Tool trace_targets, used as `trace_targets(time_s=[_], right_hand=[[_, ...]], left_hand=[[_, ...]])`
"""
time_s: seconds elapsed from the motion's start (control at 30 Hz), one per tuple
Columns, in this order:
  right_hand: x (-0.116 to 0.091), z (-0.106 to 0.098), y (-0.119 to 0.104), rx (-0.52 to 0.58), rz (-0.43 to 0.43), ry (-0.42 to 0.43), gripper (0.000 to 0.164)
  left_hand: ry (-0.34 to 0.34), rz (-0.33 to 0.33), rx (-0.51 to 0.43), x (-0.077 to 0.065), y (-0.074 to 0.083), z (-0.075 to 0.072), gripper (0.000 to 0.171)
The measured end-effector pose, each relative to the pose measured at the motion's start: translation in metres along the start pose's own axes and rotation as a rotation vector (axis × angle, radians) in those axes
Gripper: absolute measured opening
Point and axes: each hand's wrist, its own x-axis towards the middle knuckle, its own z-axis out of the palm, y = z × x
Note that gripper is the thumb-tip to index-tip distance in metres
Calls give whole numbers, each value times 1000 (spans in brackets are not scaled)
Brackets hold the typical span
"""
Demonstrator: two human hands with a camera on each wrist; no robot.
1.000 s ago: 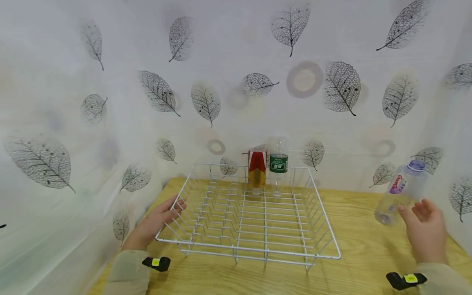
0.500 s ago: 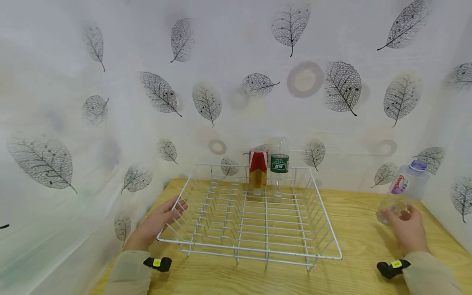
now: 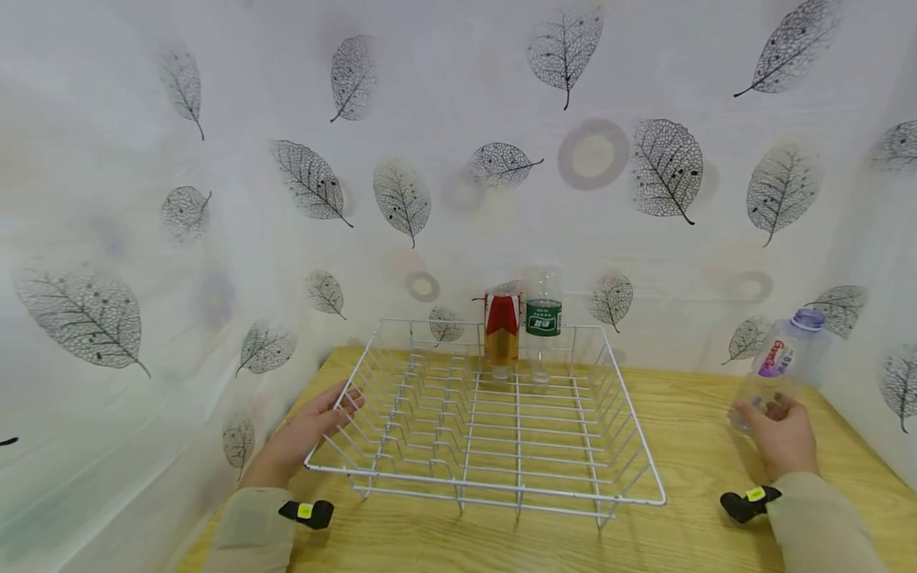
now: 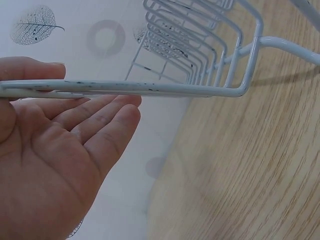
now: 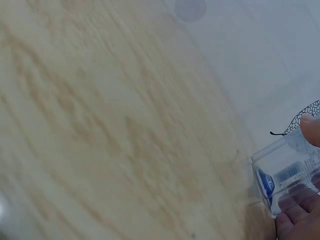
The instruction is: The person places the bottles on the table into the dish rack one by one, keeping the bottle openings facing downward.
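A white wire dish rack [image 3: 519, 446] stands on the wooden table. At its left side is my left hand [image 3: 311, 426], the rim wire lying between the thumb and straight fingers; in the left wrist view the palm [image 4: 55, 155] shows below that rim. On the right, my right hand [image 3: 784, 434] grips the lower part of a clear plastic bottle [image 3: 777, 362] with a purple neck and a pink-and-purple label. The bottle leans to the right. In the right wrist view, the clear bottle's base [image 5: 285, 162] shows between thumb and fingers at the right edge.
At the rack's back stand a red-and-yellow drink container [image 3: 501, 330] and a clear bottle with a green label [image 3: 544, 318]. A leaf-patterned curtain [image 3: 458, 231] borders the table at the back and both sides. Bare tabletop [image 3: 688, 461] lies between rack and right hand.
My right hand has moved left against the clear bottle, and its fingers have closed round the lower part. The left hand and rack have stayed put.
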Motion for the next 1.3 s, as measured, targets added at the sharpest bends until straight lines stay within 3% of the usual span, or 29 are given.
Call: trace_targets(time_s=[0.2, 0.43, 0.57, 0.77, 1.13, 1.3], right_hand=[[-4, 0, 2, 11, -5, 4, 102], [-6, -3, 7, -11, -31, 0, 103], [-11, -6, 5, -12, -47, -15, 103], [-18, -3, -2, -34, -136, -50, 98], [-45, 16, -53, -33, -351, -123, 82], [-60, 23, -77, -87, -469, -176, 77]], left_hand=[[-6, 12, -9, 1, -2, 0, 66], [12, -18, 24, 1, -6, 1, 65], [-3, 6, 19, 0, -6, 0, 65], [-6, -1, 21, -1, -2, 0, 65], [-22, -7, 30, 1, -5, -5, 65], [-18, -24, 44, 1, -4, -7, 63]])
